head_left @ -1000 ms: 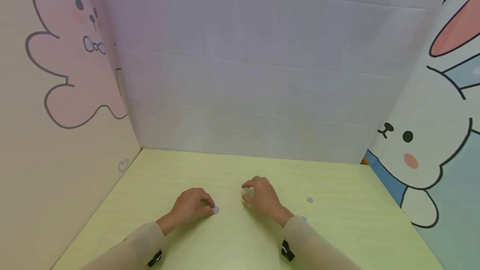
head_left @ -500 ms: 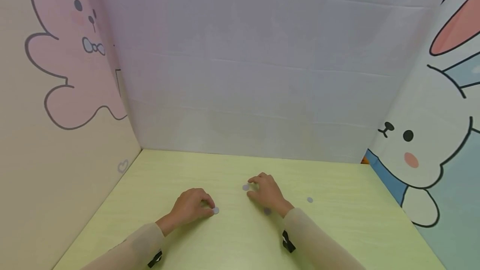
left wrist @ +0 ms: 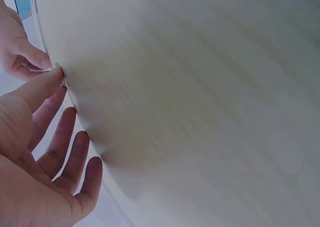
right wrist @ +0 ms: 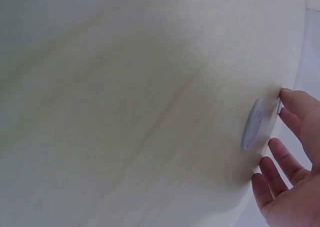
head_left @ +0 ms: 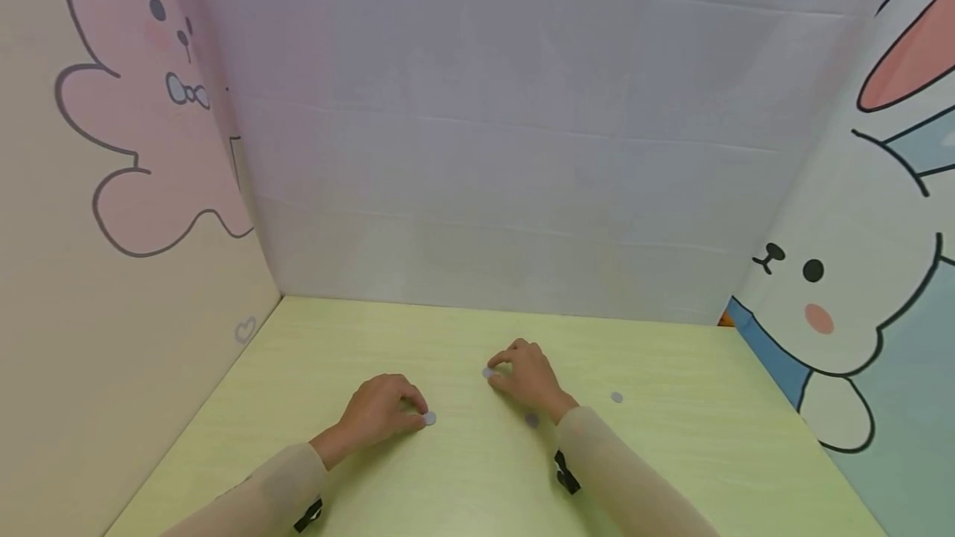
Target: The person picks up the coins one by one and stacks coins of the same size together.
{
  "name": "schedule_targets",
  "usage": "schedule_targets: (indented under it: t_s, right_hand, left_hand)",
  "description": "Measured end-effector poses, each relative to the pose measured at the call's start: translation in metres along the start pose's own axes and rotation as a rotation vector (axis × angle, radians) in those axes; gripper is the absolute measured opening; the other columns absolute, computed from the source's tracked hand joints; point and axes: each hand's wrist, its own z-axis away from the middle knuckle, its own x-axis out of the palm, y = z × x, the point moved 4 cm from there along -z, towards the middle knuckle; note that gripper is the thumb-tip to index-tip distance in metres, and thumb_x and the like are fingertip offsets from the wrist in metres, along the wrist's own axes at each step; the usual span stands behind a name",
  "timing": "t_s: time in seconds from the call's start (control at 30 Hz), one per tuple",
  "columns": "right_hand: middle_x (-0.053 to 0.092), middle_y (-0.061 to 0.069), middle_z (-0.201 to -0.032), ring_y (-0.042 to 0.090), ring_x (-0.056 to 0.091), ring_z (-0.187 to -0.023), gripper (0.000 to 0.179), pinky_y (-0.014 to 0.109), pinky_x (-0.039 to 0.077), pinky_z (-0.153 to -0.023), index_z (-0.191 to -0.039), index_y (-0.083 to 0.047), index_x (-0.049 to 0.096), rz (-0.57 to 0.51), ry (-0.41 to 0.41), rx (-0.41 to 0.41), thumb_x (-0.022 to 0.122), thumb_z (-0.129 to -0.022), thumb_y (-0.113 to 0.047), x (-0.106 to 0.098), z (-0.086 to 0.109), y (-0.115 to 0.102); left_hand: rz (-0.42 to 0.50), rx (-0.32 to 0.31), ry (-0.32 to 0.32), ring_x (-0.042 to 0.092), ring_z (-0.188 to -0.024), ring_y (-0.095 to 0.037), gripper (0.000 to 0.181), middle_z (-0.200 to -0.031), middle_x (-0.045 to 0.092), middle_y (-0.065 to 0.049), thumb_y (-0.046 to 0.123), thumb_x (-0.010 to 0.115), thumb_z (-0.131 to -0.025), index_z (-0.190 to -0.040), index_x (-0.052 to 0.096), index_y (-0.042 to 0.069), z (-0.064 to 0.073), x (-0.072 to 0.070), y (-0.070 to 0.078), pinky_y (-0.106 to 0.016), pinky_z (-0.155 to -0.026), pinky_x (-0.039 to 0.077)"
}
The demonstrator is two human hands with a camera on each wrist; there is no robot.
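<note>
Four small grey round discs are spread on the pale green worktop [head_left: 671, 471]: one [head_left: 429, 418] at the left hand [head_left: 376, 413], one [head_left: 488, 373] at the right hand [head_left: 531, 377], another [head_left: 531, 419] just behind its wrist, the last [head_left: 616, 397] farther right.
</note>
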Motion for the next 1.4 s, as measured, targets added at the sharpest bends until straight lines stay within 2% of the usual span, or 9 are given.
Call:
schedule_targets:
  t_s: [0.27, 0.73, 0.97, 1.4]
  right_hand:
    - [0.064, 0.008, -0.111, 0.027, 0.053, -0.097, 0.015, 0.042, 0.047, -0.081, -0.108, -0.02, 0.085, 0.0, -0.011, 0.014, 0.082, -0.095, -0.029, 0.001, 0.002, 0.001]
    - [0.063, 0.007, -0.108, 0.027, 0.055, -0.099, 0.013, 0.048, 0.05, -0.088, -0.105, -0.018, 0.084, -0.019, -0.025, -0.019, 0.081, -0.096, -0.026, -0.003, 0.016, -0.001]
    - [0.062, 0.005, -0.108, 0.022, 0.052, -0.097, 0.012, 0.038, 0.046, -0.079, -0.106, -0.019, 0.084, -0.014, -0.03, -0.022, 0.081, -0.096, -0.026, -0.005, 0.026, -0.004]
    - [0.064, 0.003, -0.106, 0.02, 0.051, -0.094, 0.01, 0.037, 0.044, -0.078, -0.102, -0.018, 0.085, -0.015, -0.029, -0.043, 0.082, -0.095, -0.025, -0.007, 0.043, -0.011]
  left_hand:
    - [-0.003, 0.014, -0.003, 0.065, -0.087, -0.014, 0.012, -0.091, 0.074, 0.013, 0.028, 0.093, -0.082, -0.087, 0.083, 0.025, -0.001, 0.002, -0.001, -0.034, -0.076, 0.049]
    - [-0.013, 0.006, 0.001, 0.063, -0.085, -0.014, 0.012, -0.09, 0.074, 0.012, 0.027, 0.094, -0.082, -0.086, 0.082, 0.026, -0.001, 0.003, -0.001, -0.032, -0.073, 0.048]
    - [-0.016, 0.005, 0.005, 0.063, -0.085, -0.013, 0.013, -0.091, 0.074, 0.013, 0.027, 0.094, -0.081, -0.086, 0.082, 0.026, -0.001, 0.003, -0.001, -0.032, -0.074, 0.047]
    - [-0.021, -0.011, -0.001, 0.064, -0.088, -0.013, 0.013, -0.092, 0.074, 0.013, 0.029, 0.094, -0.081, -0.085, 0.082, 0.028, -0.003, 0.003, -0.001, -0.036, -0.077, 0.05]
